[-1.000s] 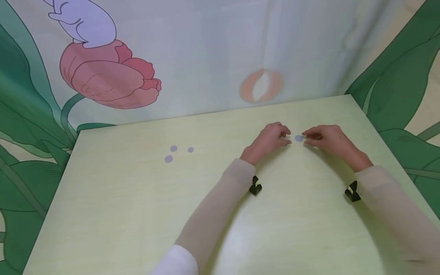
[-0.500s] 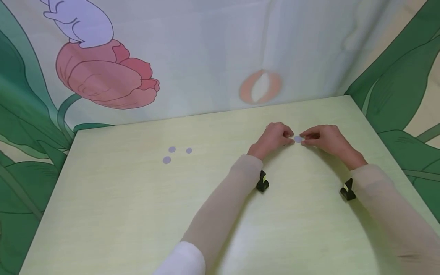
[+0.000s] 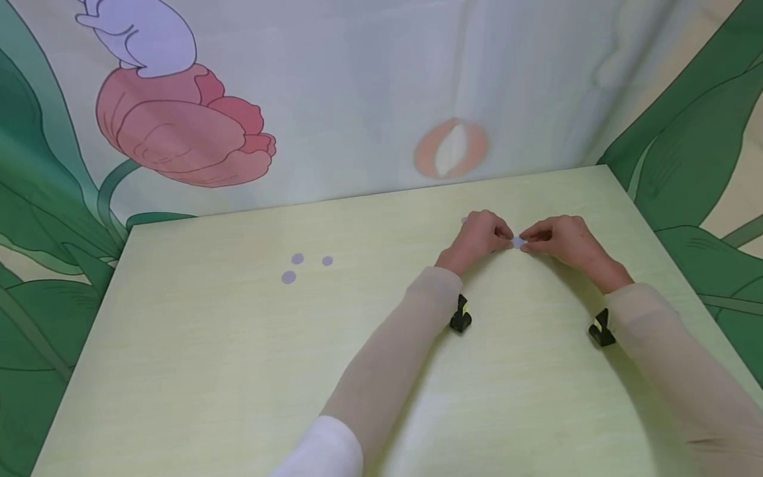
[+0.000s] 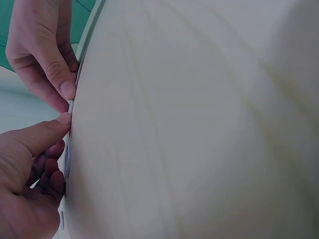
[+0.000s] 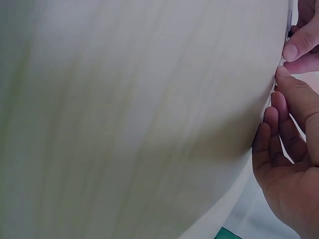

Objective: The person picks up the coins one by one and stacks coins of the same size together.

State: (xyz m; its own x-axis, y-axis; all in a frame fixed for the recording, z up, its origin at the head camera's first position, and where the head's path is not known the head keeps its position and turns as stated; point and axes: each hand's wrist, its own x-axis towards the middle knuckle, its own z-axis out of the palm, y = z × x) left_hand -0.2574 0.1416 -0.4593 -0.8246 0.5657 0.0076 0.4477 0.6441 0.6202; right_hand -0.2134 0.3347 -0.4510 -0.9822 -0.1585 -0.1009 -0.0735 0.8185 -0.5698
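Observation:
Over the right rear of the table, the left hand (image 3: 478, 237) and right hand (image 3: 569, 243) face each other, fingertips at opposite edges of a small pale purple disc (image 3: 518, 243). Each hand pinches its side of it between thumb and fingers. In the left wrist view the disc shows only as a thin edge between the thumbs of the left hand (image 4: 30, 169) and right hand (image 4: 45, 55). Another disc (image 4: 68, 162) lies by the left hand's curled fingers. In the right wrist view the right hand (image 5: 291, 134) rests low against the tabletop.
Three more purple discs (image 3: 297, 259) lie apart on the left rear of the pale table (image 3: 238, 371). Part of another disc (image 3: 464, 220) shows behind the left hand. A printed curtain (image 3: 346, 99) hangs along the table's back edge.
The left hand has moved right to the disc, and the right hand slightly left. Their fingertips have closed in on its edges. A disc behind the left hand has come partly into view.

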